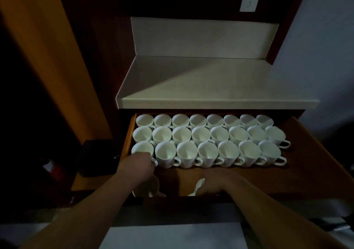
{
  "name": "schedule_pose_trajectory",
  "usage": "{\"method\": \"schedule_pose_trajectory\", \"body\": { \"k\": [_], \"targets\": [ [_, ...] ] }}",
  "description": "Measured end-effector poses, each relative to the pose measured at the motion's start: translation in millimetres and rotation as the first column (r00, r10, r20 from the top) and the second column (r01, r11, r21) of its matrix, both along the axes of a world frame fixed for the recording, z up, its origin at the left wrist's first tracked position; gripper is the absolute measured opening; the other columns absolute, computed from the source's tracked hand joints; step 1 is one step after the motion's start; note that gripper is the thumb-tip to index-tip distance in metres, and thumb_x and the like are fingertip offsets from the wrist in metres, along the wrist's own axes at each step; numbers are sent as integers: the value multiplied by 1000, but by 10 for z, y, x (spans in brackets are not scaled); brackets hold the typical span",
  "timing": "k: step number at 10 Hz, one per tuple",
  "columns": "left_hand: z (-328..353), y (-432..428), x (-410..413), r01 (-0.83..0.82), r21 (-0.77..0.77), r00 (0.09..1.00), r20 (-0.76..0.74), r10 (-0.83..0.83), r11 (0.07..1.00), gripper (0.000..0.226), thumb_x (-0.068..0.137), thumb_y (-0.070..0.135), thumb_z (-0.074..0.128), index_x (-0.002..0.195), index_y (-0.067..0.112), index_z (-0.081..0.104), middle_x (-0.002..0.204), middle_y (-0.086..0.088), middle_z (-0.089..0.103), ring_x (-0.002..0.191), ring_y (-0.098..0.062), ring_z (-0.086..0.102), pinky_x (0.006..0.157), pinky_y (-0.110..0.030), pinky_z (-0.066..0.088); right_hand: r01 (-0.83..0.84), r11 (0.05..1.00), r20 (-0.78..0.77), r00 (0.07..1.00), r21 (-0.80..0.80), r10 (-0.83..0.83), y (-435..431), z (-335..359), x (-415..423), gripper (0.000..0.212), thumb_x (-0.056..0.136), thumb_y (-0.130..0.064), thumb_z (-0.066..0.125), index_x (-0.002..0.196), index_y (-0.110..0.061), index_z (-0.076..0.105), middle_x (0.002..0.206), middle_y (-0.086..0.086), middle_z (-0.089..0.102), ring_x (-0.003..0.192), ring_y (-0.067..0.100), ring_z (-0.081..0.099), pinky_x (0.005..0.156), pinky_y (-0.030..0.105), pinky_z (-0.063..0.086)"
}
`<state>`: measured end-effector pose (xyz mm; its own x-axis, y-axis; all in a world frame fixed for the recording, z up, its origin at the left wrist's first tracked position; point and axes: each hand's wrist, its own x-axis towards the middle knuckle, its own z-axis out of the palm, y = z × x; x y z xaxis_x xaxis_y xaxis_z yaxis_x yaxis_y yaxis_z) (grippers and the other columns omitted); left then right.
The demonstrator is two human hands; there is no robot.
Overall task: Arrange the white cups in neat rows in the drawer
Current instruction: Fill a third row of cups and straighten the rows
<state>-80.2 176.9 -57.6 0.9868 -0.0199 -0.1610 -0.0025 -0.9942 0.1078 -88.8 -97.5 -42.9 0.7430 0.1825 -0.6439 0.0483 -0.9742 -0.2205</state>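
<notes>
An open wooden drawer (310,172) holds several white cups standing in three rows (201,139), handles to the right. My left hand (137,164) grips the front-left cup (142,149) at its near side. Another white cup (153,188) lies partly hidden under my left wrist near the drawer's front. My right hand (216,183) is curled round a white cup (198,188) low at the drawer's front edge; only a sliver of that cup shows.
A pale counter top (210,83) overhangs the drawer's back. A wall socket (249,1) sits above. Bare drawer floor (298,181) lies to the right of the rows. A dark box (97,156) stands left of the drawer.
</notes>
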Motion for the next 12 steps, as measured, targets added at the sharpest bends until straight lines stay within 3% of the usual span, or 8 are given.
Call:
{"method": "schedule_pose_trajectory", "body": {
  "k": [1,3,6,8,9,10,11,12],
  "targets": [
    [122,43,42,59,155,972,217,-92,986,25,90,43,66,102,25,54,102,2,58,95,-20,59,71,-34,48,-42,999,1,999,1,42,31,62,-20,77,82,-56,75,146,-21,51,143,8,59,130,33,55,106,43,44],
    [177,81,93,87,312,996,5,-93,946,21,93,43,63,106,26,58,106,-1,67,100,-22,60,78,-35,53,-31,999,-2,1000,36,31,30,50,-26,77,80,-57,76,146,-25,52,144,6,58,132,31,54,108,44,42],
    [227,78,116,132,171,986,78,-147,976,26,93,49,60,105,26,58,108,3,65,98,-20,64,73,-34,51,27,995,-4,1000,93,-27,2,110,-24,45,73,-52,78,109,-26,68,109,-1,70,100,19,68,79,32,54],
    [563,-285,217,253,-91,965,92,-245,963,46,88,41,66,133,31,58,127,6,58,112,-16,59,82,-32,50,326,839,-44,939,436,-342,-254,618,2,41,81,-41,76,112,-15,69,97,16,72,67,27,73,53,32,57],
    [739,-730,277,243,-536,959,6,-284,808,72,73,50,82,138,33,55,130,11,59,115,-10,60,94,-34,53,489,567,-136,823,663,-552,-469,888,-3,28,88,-33,74,110,-16,69,113,19,68,97,39,73,73,47,64],
    [846,-1264,242,-13,-923,908,-172,-383,384,67,79,39,86,138,30,56,128,6,69,113,-12,68,98,-39,57,575,139,-359,662,806,-657,-697,1127,-32,24,95,-25,67,113,-9,67,116,27,69,101,42,72,90,62,58],
    [953,-1787,238,-154,-988,872,-149,-467,26,57,87,22,79,139,20,56,131,-18,67,122,-37,64,106,-57,49,552,-121,-492,596,825,-635,-1009,1264,-4,30,98,-25,63,123,-9,65,122,26,68,99,39,71,65,45,60],
    [1073,-2263,336,-117,-990,900,-69,-430,-84,48,88,14,75,134,17,61,129,-21,67,121,-38,64,101,-49,51,502,-124,-456,620,856,-639,-1431,1326,60,29,98,-30,61,121,-13,68,113,17,74,91,27,73,70,39,55]
  ]
}}
